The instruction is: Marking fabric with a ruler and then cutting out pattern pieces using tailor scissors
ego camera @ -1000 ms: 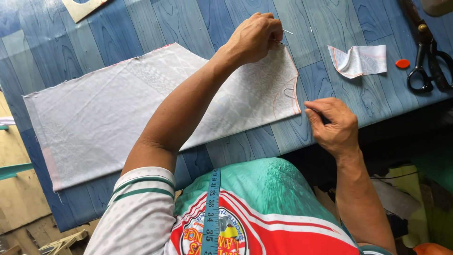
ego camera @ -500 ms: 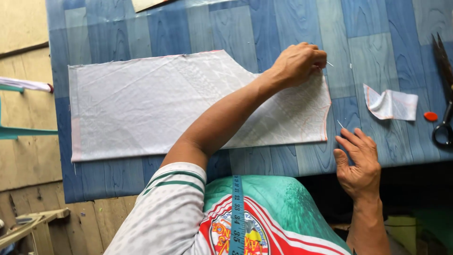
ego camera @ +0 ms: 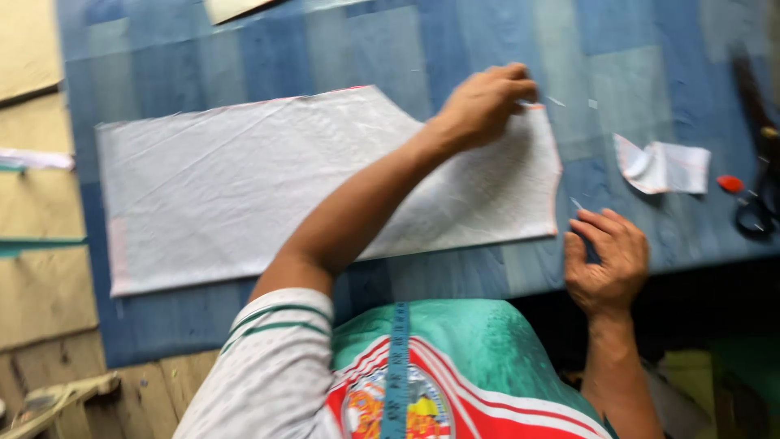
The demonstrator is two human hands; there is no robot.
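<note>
**Cut fabric panel, pale, laid flat on blue table**

Item: one fabric panel [ego camera: 268,195], whitish with a fine speckled print, reddish line along parts of its edge. It lies spread flat on the table [ego camera: 455,49], covering the middle and left of the blue plank-patterned top.

Orientation: long axis runs left to right. The left end is square-cut; the right end narrows at the far side through a curved cut-out and finishes in a scalloped edge that points right, toward the fabric scrap [ego camera: 662,167].

Handling, as judged: light, thin, limp; no stiffness of its own, so it would sag and fold if lifted by one spot. Likely to slide or ripple on the smooth table. Best taken at two corners or edges, or pressed flat with a palm.

Hands: left hand [ego camera: 486,104] reaches across to the far right corner, fingers curled and pinched at the panel's edge; whether something small is held there I cannot tell. Right hand [ego camera: 608,258] rests just off the near right corner, fingers loosely bent, gripping nothing visible.

Nearby: scissors [ego camera: 760,175] at far right, small red object [ego camera: 730,184] beside them, blue measuring tape [ego camera: 398,370] hanging down the person's chest.
</note>
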